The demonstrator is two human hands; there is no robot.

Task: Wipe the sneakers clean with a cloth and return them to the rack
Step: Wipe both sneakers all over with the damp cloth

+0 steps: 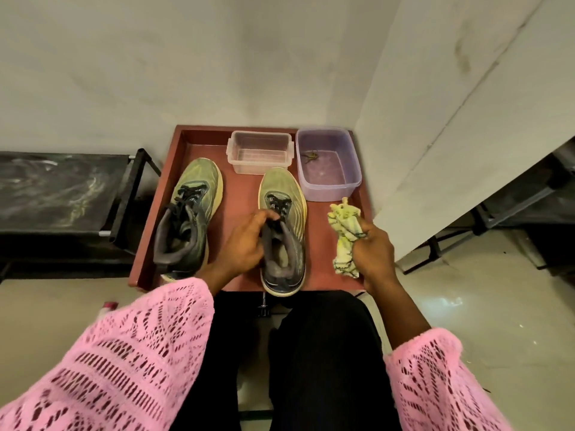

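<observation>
Two olive-green and grey sneakers stand on a red-brown tray table (317, 275), toes pointing away from me. The left sneaker (189, 213) stands free. My left hand (245, 244) grips the right sneaker (284, 231) at its tongue and collar, thumb near the black laces. My right hand (371, 250) is closed around a crumpled yellow-white cloth (343, 231) to the right of that sneaker, above the tray's right side.
A clear plastic box (259, 152) and a purple tub (326, 164) holding some water stand at the tray's far edge. A black shoe rack (62, 194) stands to the left. A white wall closes the right side, with another rack (529, 206) behind it.
</observation>
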